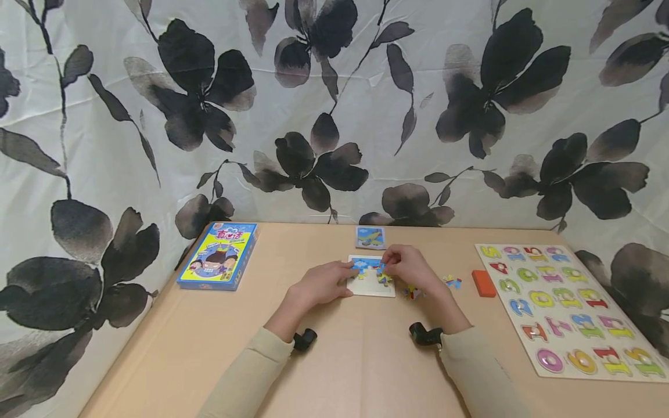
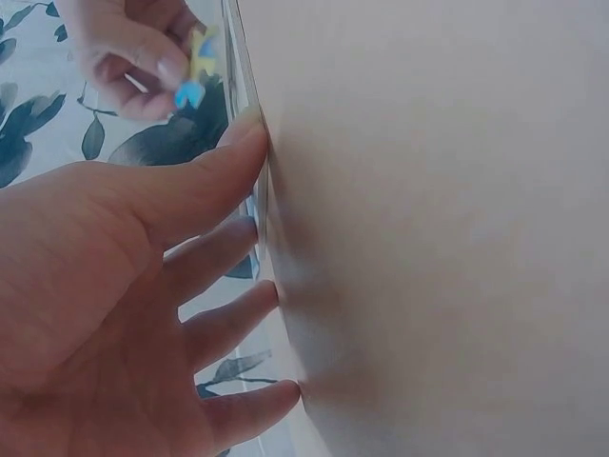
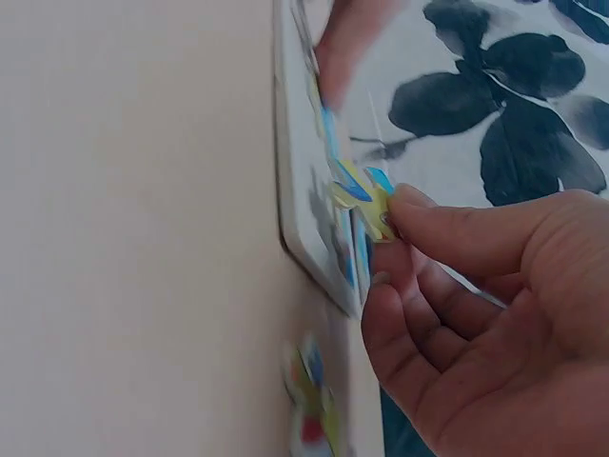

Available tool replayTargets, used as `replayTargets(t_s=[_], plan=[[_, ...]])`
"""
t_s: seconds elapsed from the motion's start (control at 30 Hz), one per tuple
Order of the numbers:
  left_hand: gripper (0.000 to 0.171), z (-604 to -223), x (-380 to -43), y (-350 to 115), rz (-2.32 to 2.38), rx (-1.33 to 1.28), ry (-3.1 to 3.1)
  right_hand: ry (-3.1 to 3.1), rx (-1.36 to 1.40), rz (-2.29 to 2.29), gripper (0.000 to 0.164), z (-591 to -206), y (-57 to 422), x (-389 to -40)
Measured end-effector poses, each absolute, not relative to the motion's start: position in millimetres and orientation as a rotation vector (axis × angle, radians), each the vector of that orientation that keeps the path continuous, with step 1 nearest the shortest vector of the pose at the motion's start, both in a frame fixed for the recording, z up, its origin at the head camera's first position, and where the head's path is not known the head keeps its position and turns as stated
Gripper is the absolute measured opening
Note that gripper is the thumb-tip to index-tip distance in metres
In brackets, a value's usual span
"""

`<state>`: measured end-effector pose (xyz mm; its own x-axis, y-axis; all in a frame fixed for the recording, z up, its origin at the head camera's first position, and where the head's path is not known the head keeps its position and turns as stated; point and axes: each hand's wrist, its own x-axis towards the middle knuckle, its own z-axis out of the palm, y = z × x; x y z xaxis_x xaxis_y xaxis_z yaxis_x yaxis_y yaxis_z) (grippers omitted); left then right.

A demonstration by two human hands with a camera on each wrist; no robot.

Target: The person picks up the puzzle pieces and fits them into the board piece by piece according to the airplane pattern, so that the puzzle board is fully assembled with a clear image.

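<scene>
A small white puzzle board [image 1: 372, 287] lies on the table, its upper part filled with blue and white pieces. My left hand [image 1: 325, 283] rests at the board's left side; in the left wrist view its thumb [image 2: 214, 181] touches the edge and the other fingers are spread, fairly straight. Over the board's right side, my right hand [image 1: 412, 264] pinches a yellow and blue puzzle piece [image 3: 369, 202] between thumb and fingers, close to the surface. Loose puzzle pieces [image 1: 413, 291] lie beside the board, partly behind the right wrist, and other pieces [image 1: 452, 282] sit farther right.
A picture card [image 1: 370, 237] with a yellow plane lies behind the board. To the left is a blue and yellow game box [image 1: 218, 256]. An orange-red block [image 1: 483, 284] and a large number board [image 1: 564, 313] are at the right. A flowered cloth [image 1: 397, 116] hangs behind the table.
</scene>
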<state>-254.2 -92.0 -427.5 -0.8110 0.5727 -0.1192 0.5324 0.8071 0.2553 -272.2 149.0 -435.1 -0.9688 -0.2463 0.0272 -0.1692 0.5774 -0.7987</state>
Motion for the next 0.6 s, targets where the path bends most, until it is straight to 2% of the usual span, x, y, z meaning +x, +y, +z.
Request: replayTargets(t_s=[0.6], plan=[[0.057,-429,-254,-93,0.285,0.895,2.827,2.859,-0.11,-1.299,0.008,-445,105,-278]])
